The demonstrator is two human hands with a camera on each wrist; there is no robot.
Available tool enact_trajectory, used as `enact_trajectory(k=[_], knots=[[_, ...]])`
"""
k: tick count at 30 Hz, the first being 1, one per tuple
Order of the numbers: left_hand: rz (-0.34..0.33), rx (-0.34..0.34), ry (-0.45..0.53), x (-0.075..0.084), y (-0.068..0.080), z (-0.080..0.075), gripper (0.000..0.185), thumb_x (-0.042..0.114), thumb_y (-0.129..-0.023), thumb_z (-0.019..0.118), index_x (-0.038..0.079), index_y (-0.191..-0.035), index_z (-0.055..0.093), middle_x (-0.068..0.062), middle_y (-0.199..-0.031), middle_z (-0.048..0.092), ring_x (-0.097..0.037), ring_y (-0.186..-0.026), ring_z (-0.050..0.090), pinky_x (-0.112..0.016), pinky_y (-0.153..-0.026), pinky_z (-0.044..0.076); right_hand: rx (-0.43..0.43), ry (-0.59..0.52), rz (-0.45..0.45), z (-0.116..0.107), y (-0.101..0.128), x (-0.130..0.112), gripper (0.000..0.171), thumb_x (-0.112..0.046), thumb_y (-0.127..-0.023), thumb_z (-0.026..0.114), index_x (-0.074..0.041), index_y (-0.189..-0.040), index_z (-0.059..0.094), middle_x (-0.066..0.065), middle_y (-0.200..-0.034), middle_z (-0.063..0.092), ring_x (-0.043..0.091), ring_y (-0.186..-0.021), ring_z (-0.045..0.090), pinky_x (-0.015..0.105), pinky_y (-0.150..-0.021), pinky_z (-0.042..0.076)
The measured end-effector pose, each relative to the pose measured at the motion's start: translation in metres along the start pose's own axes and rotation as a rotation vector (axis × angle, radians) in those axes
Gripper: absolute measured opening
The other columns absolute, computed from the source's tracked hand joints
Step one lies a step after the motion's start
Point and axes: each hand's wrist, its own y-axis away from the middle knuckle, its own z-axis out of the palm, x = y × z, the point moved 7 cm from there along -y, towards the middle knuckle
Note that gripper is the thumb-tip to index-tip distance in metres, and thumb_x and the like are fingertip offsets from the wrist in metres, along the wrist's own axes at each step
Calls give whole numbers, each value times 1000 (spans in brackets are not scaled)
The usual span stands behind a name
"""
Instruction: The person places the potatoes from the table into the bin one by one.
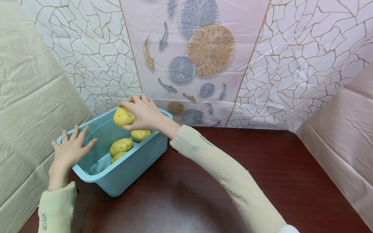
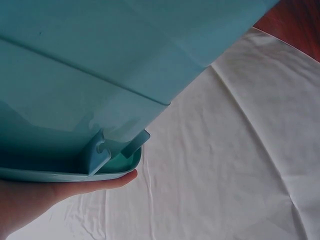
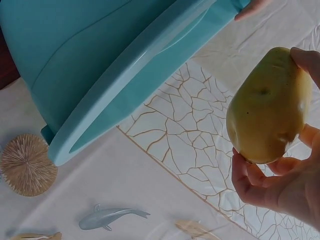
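My right hand (image 1: 147,113) grips a yellow potato (image 1: 122,117) above the blue plastic tub (image 1: 137,171). In the right wrist view, fingers and thumb hold that potato (image 3: 267,107) by its ends, beside the tub's long rim (image 3: 107,75). Three more potatoes lie inside the tub along its near wall, including a larger potato (image 1: 120,147) in the middle. At the tub's left end rests my left hand (image 1: 69,151), its fingers spread over the rim. A finger of that hand (image 2: 75,190) lies straight along the rim edge in the left wrist view.
The tub stands on a dark red-brown table (image 1: 186,194), toward its left back side. Behind the table hangs a patterned cloth (image 1: 186,94) with fish and round motifs. Plain pale cloth (image 1: 35,123) lines the left side, with similar cloth (image 1: 341,129) on the right.
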Motion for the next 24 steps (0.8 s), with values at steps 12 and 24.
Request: enact_trajectory(k=[12,24], knots=[[0,-5,0,1,0,0,81,60,-89,27,4,-143,5,-35,-142,-4,-61,-122,-12,-78,-85,-5,-1,-10,6,2,-2,0,66,-55,-75,58,-34,-133,34,0,-125,43,19,-108,37,32,-79,37],[-1,-1,-1,1,0,1,81,60,-89,27,4,-143,5,-35,-142,-3,-62,-122,-11,-78,-85,-5,-12,-7,24,4,-6,1,65,-55,-75,58,-35,-133,35,0,-124,44,18,-107,37,32,-77,37]])
